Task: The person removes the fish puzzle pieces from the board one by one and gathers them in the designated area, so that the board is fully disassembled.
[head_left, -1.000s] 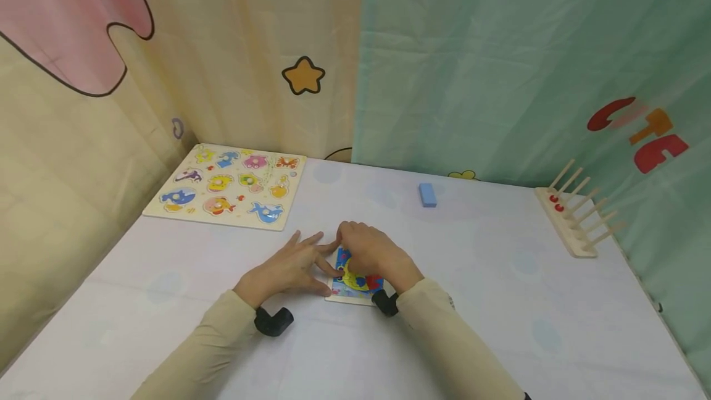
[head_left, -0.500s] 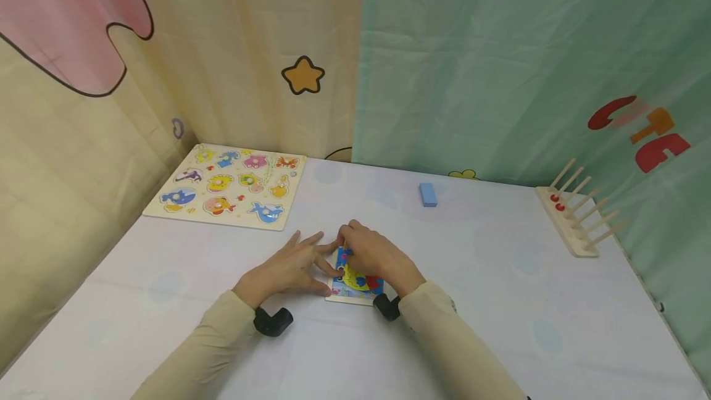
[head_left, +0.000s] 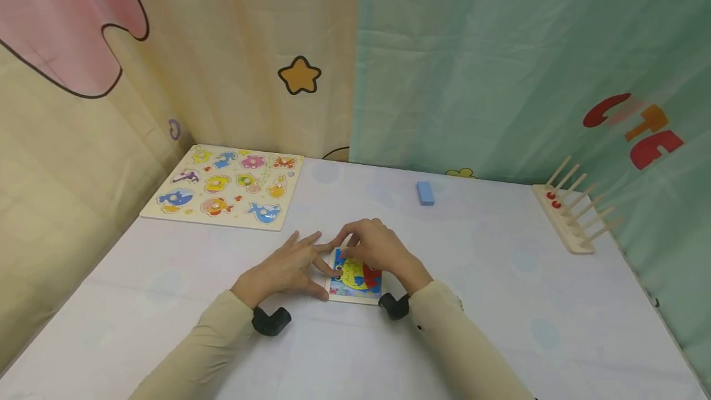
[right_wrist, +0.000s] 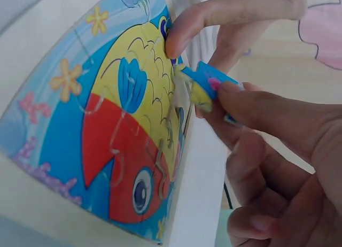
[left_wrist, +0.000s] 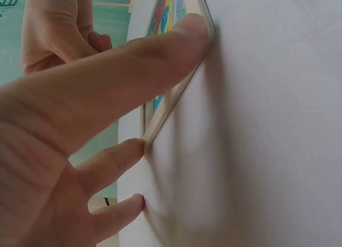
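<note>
A small jigsaw puzzle (head_left: pixel 355 292) in a pale wooden frame shows a yellow and red fish on blue. My right hand (head_left: pixel 383 249) is above its far side. Between thumb and fingertips it pinches a puzzle piece (right_wrist: pixel 211 81), blue and yellow with a pink spot, tilted over a bare gap near the fish's edge. My left hand (head_left: pixel 289 267) spreads its fingers along the puzzle's left side. In the left wrist view, its thumb (left_wrist: pixel 192 30) presses on the frame (left_wrist: pixel 173 97) near one corner and another finger touches a farther corner.
A wooden peg puzzle board (head_left: pixel 222 187) with sea animals lies at the back left. Toward the back stands a blue block (head_left: pixel 425 194). At the right is a wooden rack (head_left: pixel 563 221) with upright pegs and red beads. Curtains (head_left: pixel 472 66) close off the table's far side.
My right hand has lifted and drawn back slightly to the right, uncovering more of the fish puzzle. The left hand keeps its place. The head view has shifted a little.
</note>
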Available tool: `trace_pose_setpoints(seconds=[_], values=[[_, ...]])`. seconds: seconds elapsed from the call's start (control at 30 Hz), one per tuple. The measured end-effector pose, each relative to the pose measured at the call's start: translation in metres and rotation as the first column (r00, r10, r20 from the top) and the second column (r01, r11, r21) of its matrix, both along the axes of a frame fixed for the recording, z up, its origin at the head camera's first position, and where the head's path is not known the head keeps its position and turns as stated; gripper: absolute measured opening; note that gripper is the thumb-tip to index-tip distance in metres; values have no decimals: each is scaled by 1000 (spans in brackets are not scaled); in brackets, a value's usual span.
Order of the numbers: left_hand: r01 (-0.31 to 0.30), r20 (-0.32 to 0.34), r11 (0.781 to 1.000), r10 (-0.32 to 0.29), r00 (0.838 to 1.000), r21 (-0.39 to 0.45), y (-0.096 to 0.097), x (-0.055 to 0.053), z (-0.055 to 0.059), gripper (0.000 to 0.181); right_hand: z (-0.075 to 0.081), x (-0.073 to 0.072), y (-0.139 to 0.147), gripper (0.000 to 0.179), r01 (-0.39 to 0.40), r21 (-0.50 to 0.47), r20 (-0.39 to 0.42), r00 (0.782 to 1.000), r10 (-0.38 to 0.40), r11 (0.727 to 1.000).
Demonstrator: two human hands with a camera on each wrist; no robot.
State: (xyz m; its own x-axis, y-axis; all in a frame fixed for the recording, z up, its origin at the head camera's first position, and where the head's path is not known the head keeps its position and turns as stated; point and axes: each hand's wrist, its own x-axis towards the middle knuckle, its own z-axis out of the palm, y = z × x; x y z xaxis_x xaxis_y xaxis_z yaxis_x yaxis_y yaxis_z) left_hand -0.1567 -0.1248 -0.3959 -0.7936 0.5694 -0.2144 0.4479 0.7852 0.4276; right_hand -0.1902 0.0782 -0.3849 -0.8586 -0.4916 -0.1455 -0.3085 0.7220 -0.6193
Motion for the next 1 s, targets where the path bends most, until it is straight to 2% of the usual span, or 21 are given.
trace_pose_setpoints(seconds=[0.17, 0.33, 0.7, 1.0], values=[[7, 1, 1000, -7, 1000, -2, 0, 0, 1, 48, -2, -1, 15, 15, 41, -144, 40, 999, -35, 989], [5, 5, 1000, -5, 1000, 12, 0, 0, 1, 49, -4, -1, 36, 14, 91, -188, 79, 994, -78, 978], [-9, 22, 999, 8, 1000, 40, 0, 1, 0, 49, -12, 7, 90, 13, 197, -155, 87, 979, -185, 968], [1, 21, 999, -3, 1000, 51, -1, 0, 0, 49, -13, 10, 121, 13, 227, -96, 56, 973, -223, 969]])
